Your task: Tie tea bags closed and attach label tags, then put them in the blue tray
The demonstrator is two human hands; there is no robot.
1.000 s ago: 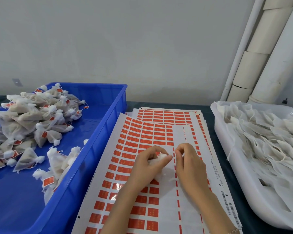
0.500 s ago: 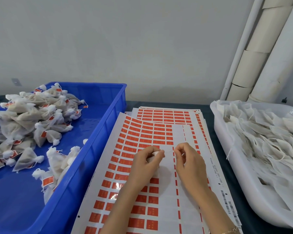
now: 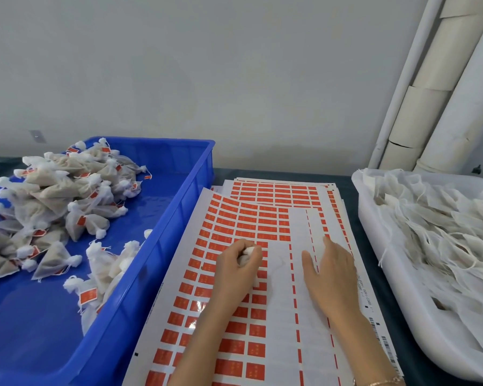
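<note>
Left hand [image 3: 236, 270] at centre frame, fingers curled round a white tea bag [image 3: 248, 252]; only a bit of the bag shows between thumb and fingers, so can't tell whether it's tied or tagged. It sits over the label sheet [image 3: 229, 227], not in either tray.

Right hand [image 3: 333, 274] just right of it, apart from the left. It's released: palm down, fingers straight, thumb spread left, lying flat on the sheet and holding nothing. Thin bracelet [image 3: 379, 382] on that wrist at the bottom edge.

Sheet: rows of red labels on white backing, running from lower centre up toward mid frame. Blank white columns cut through the red rows, and the right hand lies on that blank zone. More sheets [image 3: 276, 188] stacked under it, showing at the upper edge. Barcode print along the sheet's right margin.

Blue tray [image 3: 162, 157] on the left, touching the sheet's left edge. Inside is a pile of bags [image 3: 56, 196] with bunched tops and red tags, heaped in the tray's upper left, plus a few loose ones near its right wall.

White tray [image 3: 367, 215] on the right, full of flat bags [image 3: 435, 232] with strings trailing over the rim.

Dark worktop [image 3: 276, 172] under everything. Grey wall behind, white pipes [image 3: 430, 93] upper right.
</note>
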